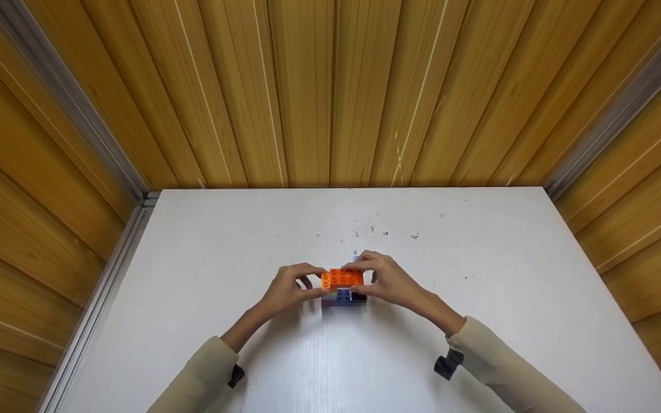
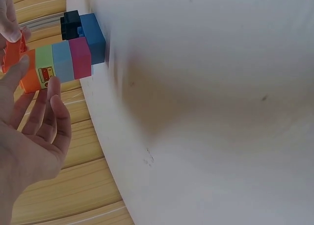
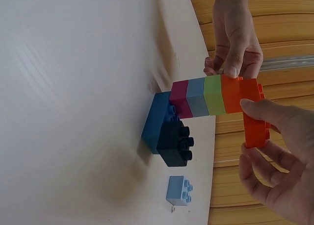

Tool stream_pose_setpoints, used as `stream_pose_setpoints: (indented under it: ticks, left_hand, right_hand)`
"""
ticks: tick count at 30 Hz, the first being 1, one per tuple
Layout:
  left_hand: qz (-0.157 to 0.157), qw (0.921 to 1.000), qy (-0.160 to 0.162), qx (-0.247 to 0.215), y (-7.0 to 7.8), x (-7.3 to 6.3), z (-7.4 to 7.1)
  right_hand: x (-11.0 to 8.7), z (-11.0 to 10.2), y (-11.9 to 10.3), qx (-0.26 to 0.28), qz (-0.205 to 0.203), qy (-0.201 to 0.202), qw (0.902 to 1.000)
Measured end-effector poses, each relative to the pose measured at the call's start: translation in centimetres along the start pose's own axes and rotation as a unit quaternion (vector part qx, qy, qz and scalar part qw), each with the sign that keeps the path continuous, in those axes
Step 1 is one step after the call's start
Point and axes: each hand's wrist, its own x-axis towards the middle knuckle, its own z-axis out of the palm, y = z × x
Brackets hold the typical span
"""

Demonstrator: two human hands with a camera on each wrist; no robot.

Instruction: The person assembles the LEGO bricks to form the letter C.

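A tower of toy building bricks stands on a long blue brick. From bottom to top come a magenta brick, a grey-blue brick, a light green brick with a printed picture, and an orange brick. Beside the tower, a black brick sits on the blue one's other end. My left hand pinches the tower near its top. With thumb and fingers, my right hand holds a red-orange brick against the orange brick's top, overhanging above the black one. Whether it is fully seated, I cannot tell.
A loose light blue brick stands on the white table, just beyond the tower. Dark specks mark the tabletop toward the back. Wood-patterned panels rise behind the table and at both sides.
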Motion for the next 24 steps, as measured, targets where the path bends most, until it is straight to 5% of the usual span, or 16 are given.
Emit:
stream_pose_setpoints:
  ticks: [7,12,24]
  left_hand:
    - [-0.007,0.9999,-0.005,0.008,0.3,0.1,-1.1]
    - [-0.017,0.9997,0.004,0.018,-0.1,-0.9,-2.3]
    - [-0.045,0.9986,0.020,0.020,-0.7,-3.3,-5.2]
  right_hand:
    - [-0.6,-0.4,0.4,0.049,-0.015,-0.005,0.9987]
    - [-1.6,-1.0,1.4,0.091,-0.016,0.027,0.9954]
    - [-2.7,-1.5,6.0,0.087,0.050,0.097,0.9902]
